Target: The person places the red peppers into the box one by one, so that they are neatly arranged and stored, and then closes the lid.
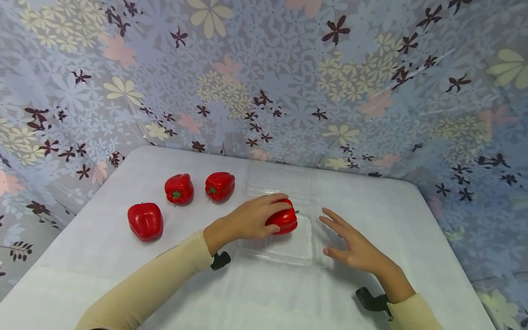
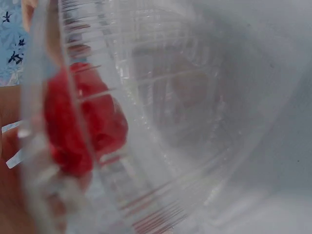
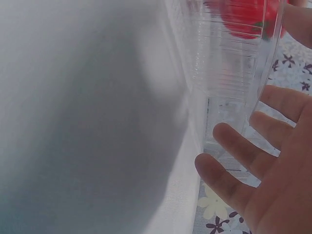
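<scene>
A red bell pepper (image 1: 287, 222) with a short green stem is gripped by my left hand (image 1: 253, 217), fingers over its top and thumb at the near side. It sits within the outline of a clear plastic container (image 1: 299, 250), whose lid (image 1: 278, 176) lies folded back behind. Whether the pepper touches the container's floor cannot be told. Through the ribbed clear wall, the left wrist view shows the pepper (image 2: 87, 122) blurred. To the right of the container, my right hand (image 1: 354, 245) hovers with spread fingers, holding nothing.
Three more red bell peppers lie on the left of the white-covered table: one nearer (image 1: 145, 222), one farther back (image 1: 179, 189), one close to the container (image 1: 220, 186). A floral-patterned curtain or wall covering (image 1: 264, 91) rises behind the table's back edge.
</scene>
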`<action>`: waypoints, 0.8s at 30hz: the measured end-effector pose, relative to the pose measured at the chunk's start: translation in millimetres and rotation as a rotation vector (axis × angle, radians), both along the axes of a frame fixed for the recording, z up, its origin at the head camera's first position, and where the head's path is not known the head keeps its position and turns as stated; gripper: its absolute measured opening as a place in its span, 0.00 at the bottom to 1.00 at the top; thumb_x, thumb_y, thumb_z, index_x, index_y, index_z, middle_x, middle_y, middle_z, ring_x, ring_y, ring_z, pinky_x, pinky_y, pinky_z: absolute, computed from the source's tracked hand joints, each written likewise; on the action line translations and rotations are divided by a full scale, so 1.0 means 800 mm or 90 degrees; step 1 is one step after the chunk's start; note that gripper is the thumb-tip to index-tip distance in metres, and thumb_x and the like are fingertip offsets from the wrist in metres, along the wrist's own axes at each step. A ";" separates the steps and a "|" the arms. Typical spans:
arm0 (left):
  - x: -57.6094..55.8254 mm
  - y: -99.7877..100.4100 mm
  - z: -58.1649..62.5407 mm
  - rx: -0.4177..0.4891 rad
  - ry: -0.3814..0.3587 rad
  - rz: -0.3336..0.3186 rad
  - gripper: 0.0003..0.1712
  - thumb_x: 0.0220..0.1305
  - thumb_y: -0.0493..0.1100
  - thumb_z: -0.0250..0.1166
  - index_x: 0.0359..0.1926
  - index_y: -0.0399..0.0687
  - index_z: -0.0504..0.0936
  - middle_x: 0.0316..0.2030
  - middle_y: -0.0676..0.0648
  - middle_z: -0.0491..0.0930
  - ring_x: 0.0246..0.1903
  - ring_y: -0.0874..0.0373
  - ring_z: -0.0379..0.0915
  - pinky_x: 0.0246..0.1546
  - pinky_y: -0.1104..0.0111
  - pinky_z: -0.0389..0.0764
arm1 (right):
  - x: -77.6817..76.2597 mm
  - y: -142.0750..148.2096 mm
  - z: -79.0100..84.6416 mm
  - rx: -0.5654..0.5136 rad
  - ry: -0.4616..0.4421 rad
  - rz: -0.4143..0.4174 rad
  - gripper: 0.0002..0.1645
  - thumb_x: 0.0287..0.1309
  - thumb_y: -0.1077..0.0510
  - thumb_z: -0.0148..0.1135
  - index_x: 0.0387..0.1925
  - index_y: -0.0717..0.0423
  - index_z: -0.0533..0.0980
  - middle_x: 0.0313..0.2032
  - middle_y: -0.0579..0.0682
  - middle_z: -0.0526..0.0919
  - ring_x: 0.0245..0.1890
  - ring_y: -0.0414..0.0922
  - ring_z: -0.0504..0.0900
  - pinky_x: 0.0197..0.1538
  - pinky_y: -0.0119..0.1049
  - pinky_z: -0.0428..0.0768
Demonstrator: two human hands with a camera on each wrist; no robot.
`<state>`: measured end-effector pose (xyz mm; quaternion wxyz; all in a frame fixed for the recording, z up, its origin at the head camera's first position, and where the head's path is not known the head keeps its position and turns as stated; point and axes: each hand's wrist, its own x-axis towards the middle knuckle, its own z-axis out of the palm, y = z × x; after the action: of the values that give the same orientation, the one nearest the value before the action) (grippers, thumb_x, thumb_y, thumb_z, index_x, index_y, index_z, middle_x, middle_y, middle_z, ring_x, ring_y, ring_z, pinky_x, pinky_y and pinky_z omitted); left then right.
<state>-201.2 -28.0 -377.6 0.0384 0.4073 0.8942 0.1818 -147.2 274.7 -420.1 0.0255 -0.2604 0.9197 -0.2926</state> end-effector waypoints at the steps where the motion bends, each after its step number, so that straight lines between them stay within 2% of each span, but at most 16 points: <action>1: -0.001 0.000 0.000 -0.001 0.001 0.002 0.33 0.63 0.47 0.67 0.69 0.55 0.70 0.72 0.49 0.65 0.68 0.51 0.67 0.60 0.59 0.80 | -0.001 -0.001 0.001 -0.002 0.001 0.002 0.45 0.56 0.56 0.69 0.72 0.60 0.62 0.77 0.60 0.55 0.74 0.67 0.58 0.65 0.72 0.64; 11: -0.008 0.011 -0.004 -0.024 0.010 -0.019 0.32 0.63 0.48 0.67 0.68 0.56 0.71 0.73 0.50 0.63 0.69 0.53 0.65 0.62 0.59 0.79 | -0.001 -0.002 0.001 -0.007 -0.007 -0.006 0.44 0.58 0.56 0.68 0.72 0.60 0.62 0.76 0.62 0.54 0.74 0.68 0.57 0.65 0.73 0.64; 24: -0.006 0.023 -0.014 -0.041 0.009 -0.029 0.32 0.63 0.48 0.68 0.68 0.55 0.71 0.73 0.50 0.64 0.70 0.54 0.64 0.64 0.59 0.78 | -0.005 -0.001 -0.002 0.008 -0.015 -0.006 0.44 0.57 0.55 0.68 0.72 0.61 0.62 0.76 0.63 0.55 0.74 0.67 0.57 0.65 0.73 0.63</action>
<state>-206.2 -9.4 -389.1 0.0494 0.4274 0.8904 0.1487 -151.2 273.9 -422.0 0.0363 -0.2525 0.9223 -0.2902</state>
